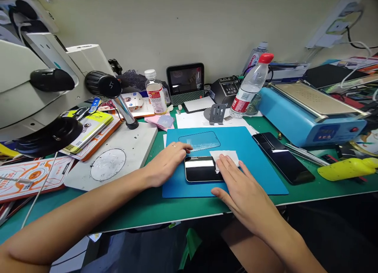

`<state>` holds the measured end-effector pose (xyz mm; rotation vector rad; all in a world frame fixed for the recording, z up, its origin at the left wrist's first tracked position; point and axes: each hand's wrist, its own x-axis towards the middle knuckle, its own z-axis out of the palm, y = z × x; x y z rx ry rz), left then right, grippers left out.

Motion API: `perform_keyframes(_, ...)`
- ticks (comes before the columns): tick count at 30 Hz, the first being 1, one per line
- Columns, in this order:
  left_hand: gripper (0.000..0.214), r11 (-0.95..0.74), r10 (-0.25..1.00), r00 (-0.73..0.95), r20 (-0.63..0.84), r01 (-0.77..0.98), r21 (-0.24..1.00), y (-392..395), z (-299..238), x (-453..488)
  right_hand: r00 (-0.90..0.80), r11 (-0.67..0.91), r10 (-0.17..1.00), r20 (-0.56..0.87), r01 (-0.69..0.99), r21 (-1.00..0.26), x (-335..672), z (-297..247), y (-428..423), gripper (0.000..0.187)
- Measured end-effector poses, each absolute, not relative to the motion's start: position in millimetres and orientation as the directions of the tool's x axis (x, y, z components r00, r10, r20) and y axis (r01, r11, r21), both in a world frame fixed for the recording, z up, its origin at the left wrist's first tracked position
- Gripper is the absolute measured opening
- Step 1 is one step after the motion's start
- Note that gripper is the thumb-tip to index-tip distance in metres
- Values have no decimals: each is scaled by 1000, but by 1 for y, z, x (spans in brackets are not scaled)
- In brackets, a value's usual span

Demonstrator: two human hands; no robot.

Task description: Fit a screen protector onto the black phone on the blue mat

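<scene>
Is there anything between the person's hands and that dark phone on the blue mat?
Only under the right hand: a white wipe lies between its fingers and the phone. The left hand rests at the phone's left edge with nothing visible between.

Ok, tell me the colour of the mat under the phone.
Blue; the mat shows plainly in the head view, lying on a green bench cover.

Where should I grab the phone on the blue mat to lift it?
Pinch the phone by its long near and far edges, probably from above. It lies flat on the blue mat; the left hand holds its left end, and the right hand presses a white cloth on its right.
</scene>
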<state>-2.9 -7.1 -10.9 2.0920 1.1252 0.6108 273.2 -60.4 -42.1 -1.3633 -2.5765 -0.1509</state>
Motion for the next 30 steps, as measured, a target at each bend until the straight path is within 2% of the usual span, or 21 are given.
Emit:
perform_keyframes(3,50,-349,882,464,82,526,776,-4,-11,-4,-502,516,810,303,856,37,269,-52,-66,85)
perform_keyframes(7,48,-366,879,464,106,515,775,-2,-10,-2,-470,476,813,345,877,73,250,-57,-66,90)
perform_keyframes(13,52,-319,893,443,74,510,799,2,-9,-5,-565,572,769,300,817,74,203,-46,-59,96)
perform_keyframes(18,60,-347,886,452,103,498,794,2,-12,-7,-619,642,745,250,767,-14,183,-38,-58,94)
perform_keyframes(23,71,-358,891,434,137,482,800,2,-18,-10,-645,679,732,220,718,-154,191,-35,-77,86)
perform_keyframes(26,70,-368,882,456,119,508,779,1,-19,-9,-630,664,748,211,721,-199,201,-34,-93,82)
perform_keyframes(30,60,-415,862,489,133,532,738,-1,-17,-7,-570,615,785,244,764,-193,225,-35,-106,77)
